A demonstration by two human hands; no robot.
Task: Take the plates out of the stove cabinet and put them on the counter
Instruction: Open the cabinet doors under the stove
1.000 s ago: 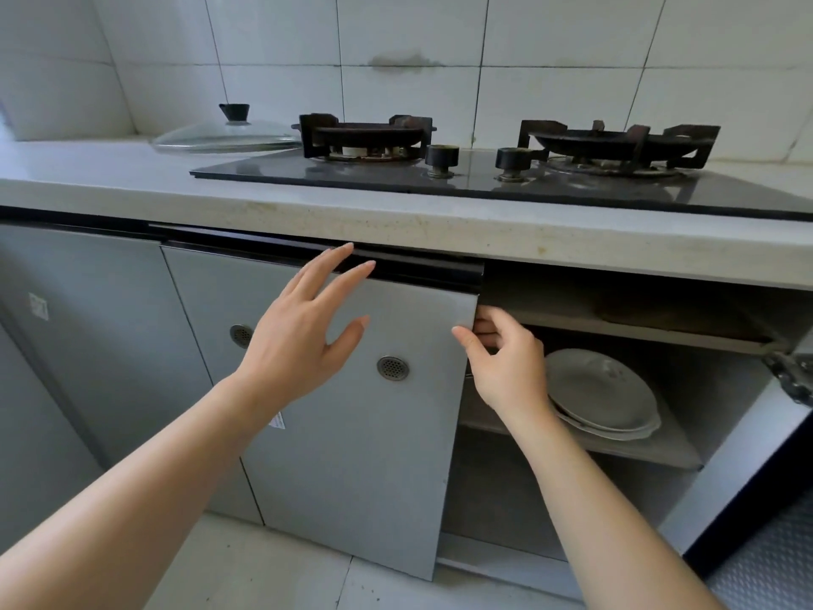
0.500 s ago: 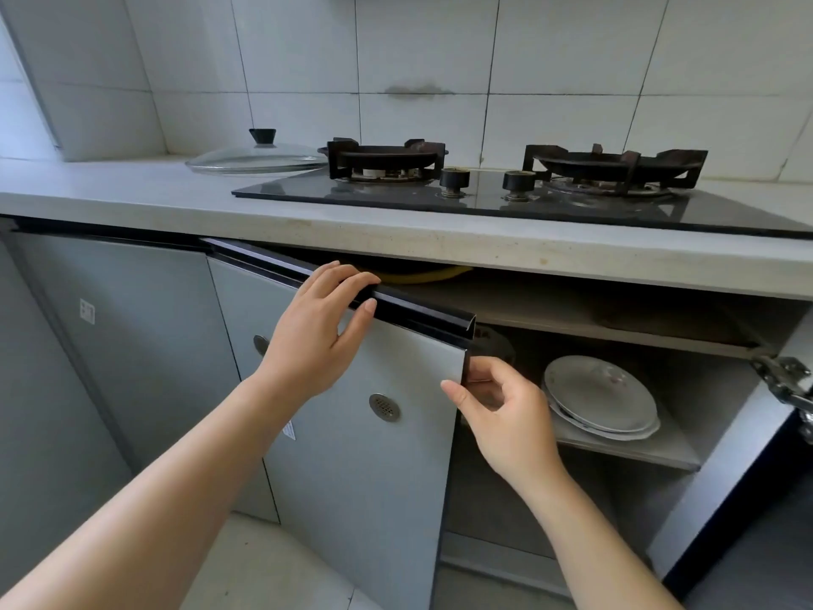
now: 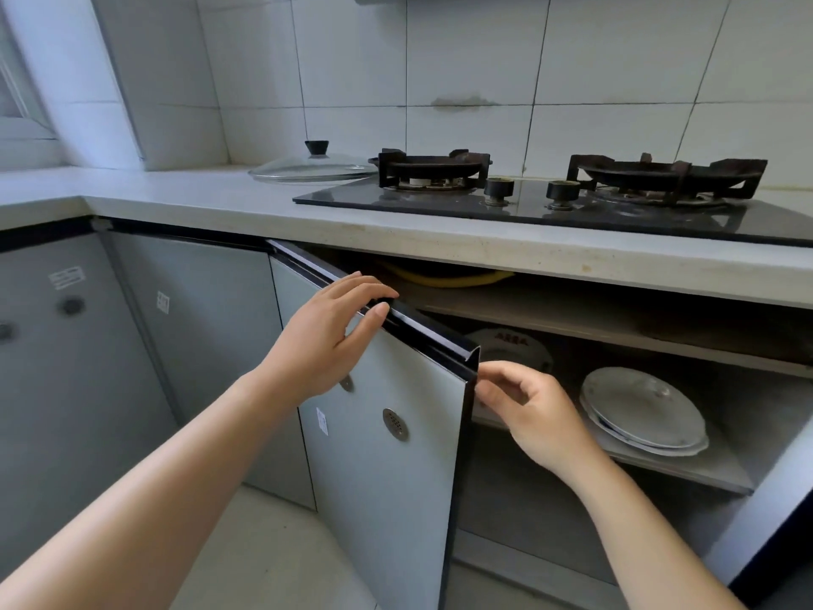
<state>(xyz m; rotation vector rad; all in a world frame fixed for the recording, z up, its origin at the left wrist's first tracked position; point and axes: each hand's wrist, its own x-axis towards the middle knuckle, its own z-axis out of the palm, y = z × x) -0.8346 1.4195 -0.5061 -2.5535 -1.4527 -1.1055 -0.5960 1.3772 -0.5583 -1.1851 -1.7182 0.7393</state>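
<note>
Grey door (image 3: 387, 455) is swinging out: I'm gripping its top rail with my left hand (image 3: 325, 341), my right hand (image 3: 523, 407) loosely curled, seemingly pinching the edge. Plates (image 3: 642, 411) are sitting stacked on the cabinet shelf (image 3: 704, 471); I'd open fully before reaching.

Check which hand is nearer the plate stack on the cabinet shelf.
Right. The right hand is at the door's free edge, just left of the plate stack; the left hand grips the door's top edge, farther left.
</note>
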